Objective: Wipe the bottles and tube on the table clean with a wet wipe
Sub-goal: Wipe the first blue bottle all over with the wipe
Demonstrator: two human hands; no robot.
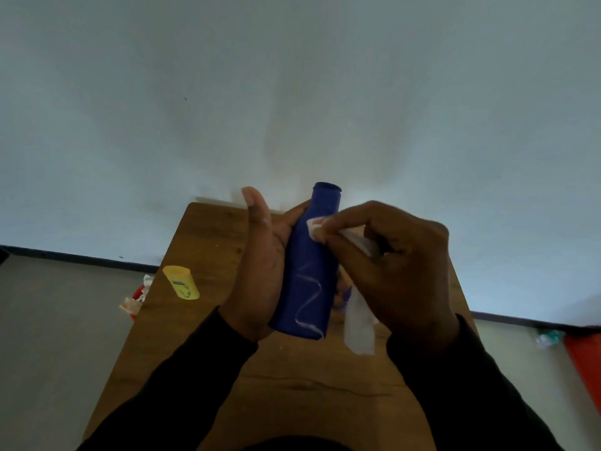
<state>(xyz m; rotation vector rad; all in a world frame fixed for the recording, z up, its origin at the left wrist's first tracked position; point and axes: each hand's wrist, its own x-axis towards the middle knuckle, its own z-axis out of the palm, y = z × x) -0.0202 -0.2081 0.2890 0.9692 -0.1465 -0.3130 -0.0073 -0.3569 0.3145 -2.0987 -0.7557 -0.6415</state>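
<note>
My left hand (260, 265) cradled a smooth, tapered blue bottle (309, 275), a white squiggle on its side, above the wooden bench (292, 385). My right hand (390, 255) pinched a crumpled white wet wipe (357, 323) against its neck. Left of that grip lay a yellow bottle (181, 282).

I see two bare hands, no gloves, rings or watch showing. The left hand (260, 271) comes out of a long black sleeve (182, 382) that ends at the wrist in a plain cuff. The right hand (390, 265) has a matching black sleeve (461, 385), also reaching the wrist. Both sleeves look like soft, plain dark fabric without markings I can read. At the near edge, a dark strip of the same clothing (292, 445) shows between them.
</note>
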